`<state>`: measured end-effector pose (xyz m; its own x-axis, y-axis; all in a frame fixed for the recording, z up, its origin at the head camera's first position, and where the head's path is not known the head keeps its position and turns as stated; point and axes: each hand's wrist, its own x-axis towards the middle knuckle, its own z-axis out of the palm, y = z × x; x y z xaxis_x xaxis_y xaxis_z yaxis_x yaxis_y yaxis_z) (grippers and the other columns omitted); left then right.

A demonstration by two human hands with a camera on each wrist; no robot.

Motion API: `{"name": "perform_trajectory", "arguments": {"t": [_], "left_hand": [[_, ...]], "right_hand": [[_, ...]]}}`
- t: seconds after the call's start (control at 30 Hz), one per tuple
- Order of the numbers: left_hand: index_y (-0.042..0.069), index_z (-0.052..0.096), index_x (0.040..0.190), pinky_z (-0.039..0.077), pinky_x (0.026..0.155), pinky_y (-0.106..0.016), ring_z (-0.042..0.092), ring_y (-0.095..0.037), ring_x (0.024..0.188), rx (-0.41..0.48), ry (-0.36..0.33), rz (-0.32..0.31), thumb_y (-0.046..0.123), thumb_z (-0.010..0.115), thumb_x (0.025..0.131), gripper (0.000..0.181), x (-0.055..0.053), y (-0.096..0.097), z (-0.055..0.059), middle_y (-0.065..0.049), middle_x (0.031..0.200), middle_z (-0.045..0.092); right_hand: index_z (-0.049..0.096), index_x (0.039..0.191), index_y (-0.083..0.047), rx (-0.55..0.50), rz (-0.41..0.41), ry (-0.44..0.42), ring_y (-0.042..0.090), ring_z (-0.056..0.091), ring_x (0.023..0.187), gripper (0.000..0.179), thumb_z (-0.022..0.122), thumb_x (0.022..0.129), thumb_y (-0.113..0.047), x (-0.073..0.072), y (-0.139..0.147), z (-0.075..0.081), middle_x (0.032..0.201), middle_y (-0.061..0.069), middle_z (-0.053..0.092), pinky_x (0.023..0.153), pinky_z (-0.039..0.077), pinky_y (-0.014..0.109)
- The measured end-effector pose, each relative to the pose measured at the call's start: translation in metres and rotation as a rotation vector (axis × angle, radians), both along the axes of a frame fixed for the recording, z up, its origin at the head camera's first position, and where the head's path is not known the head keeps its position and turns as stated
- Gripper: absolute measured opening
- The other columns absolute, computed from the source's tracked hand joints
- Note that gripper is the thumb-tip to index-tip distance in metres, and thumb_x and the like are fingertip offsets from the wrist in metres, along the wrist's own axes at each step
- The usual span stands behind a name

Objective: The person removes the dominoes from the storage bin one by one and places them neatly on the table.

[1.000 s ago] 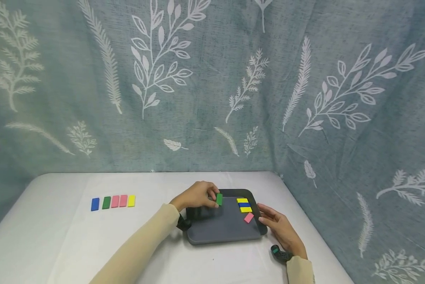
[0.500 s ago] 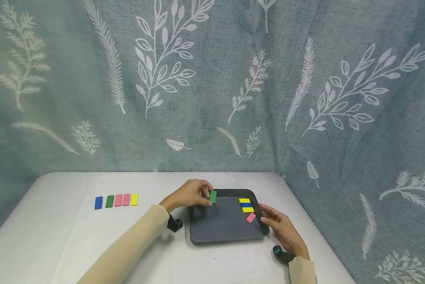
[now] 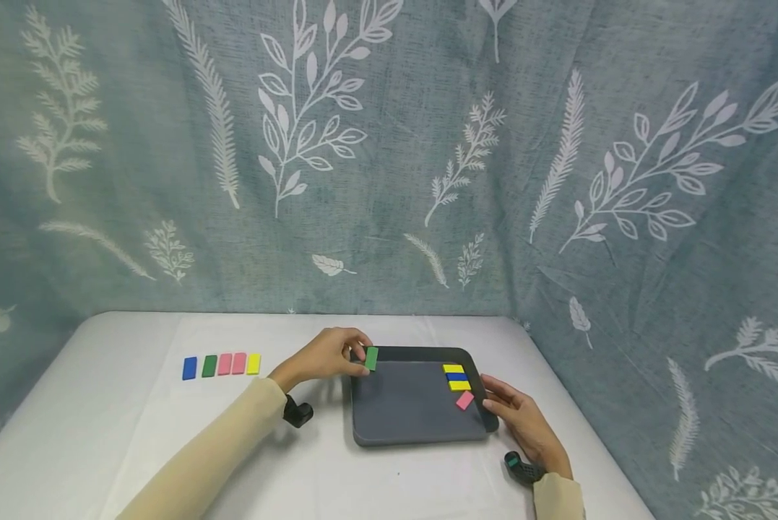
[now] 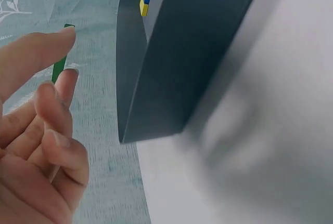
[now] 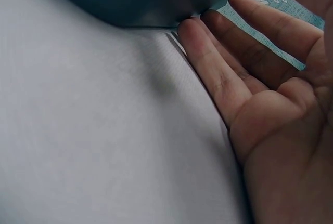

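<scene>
My left hand (image 3: 331, 352) pinches a flat green block (image 3: 371, 359) between thumb and fingers, above the tray's far left corner. In the left wrist view the green block (image 4: 59, 69) shows edge-on, raised beside the tray wall (image 4: 192, 42). My right hand (image 3: 521, 422) is at the right side of the dark grey tray (image 3: 421, 437), thumb and fingers at its rim. The right wrist view shows fairly straight fingers (image 5: 216, 68) touching the tray's outer wall (image 5: 140, 0). Inside the tray, a blue block (image 3: 456, 377) lies between two yellow blocks (image 3: 459, 386), with a tilted pink block (image 3: 464, 400) just in front.
On the white table (image 3: 135, 448), left of the tray, a row holds a blue block (image 3: 190, 367), a green block (image 3: 209, 365), two pink blocks (image 3: 225, 364) and a yellow block (image 3: 253, 363). A patterned curtain (image 3: 375, 173) hangs behind and along the right side.
My left hand has moved left with the green block, from over the tray's interior toward its left edge. The view has shifted slightly; my right hand stays at the tray's right side.
</scene>
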<state>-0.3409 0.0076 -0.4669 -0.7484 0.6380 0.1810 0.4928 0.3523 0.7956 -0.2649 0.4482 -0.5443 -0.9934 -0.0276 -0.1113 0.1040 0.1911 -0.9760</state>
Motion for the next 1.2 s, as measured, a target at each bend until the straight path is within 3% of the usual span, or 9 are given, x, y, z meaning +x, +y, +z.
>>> {"name": "perform_trajectory", "arguments": {"t": [0.33,0.6,1.0,1.2], "left_hand": [[0.013,0.067,0.127,0.049,0.066,-0.03,0.058,-0.014,0.069,-0.054,0.067,0.043,0.024,0.086,0.086,0.046,0.009,-0.029,-0.007,0.008,0.097,0.072],[0.013,0.067,0.125,0.049,0.067,-0.03,0.06,-0.013,0.071,-0.046,0.104,0.078,0.026,0.086,0.086,0.046,0.017,-0.055,-0.011,0.008,0.097,0.071],[0.014,0.068,0.124,0.046,0.066,-0.028,0.056,-0.012,0.068,-0.057,0.109,0.131,0.029,0.085,0.087,0.043,0.026,-0.089,-0.018,0.01,0.094,0.07],[0.012,0.068,0.123,0.045,0.064,-0.028,0.055,-0.012,0.068,-0.06,0.108,0.155,0.028,0.085,0.087,0.043,0.034,-0.11,-0.021,0.01,0.093,0.07]], "right_hand": [[0.048,0.153,-0.011,-0.009,0.013,0.011,0.027,0.047,0.137,0.069,0.079,0.093,-0.019,-0.001,0.002,-0.001,0.156,0.01,0.046,0.103,0.047,0.026],[0.047,0.154,-0.011,0.006,0.02,0.018,0.026,0.049,0.138,0.071,0.08,0.092,-0.023,0.0,0.002,-0.001,0.157,0.01,0.045,0.104,0.047,0.026],[0.045,0.156,-0.016,-0.002,0.029,0.021,0.022,0.048,0.138,0.071,0.078,0.094,-0.022,-0.001,0.004,0.0,0.158,0.011,0.043,0.103,0.047,0.026],[0.048,0.153,-0.011,-0.008,0.03,0.018,0.019,0.054,0.132,0.067,0.078,0.094,-0.019,0.0,0.002,0.001,0.156,0.011,0.046,0.101,0.048,0.026]]}}
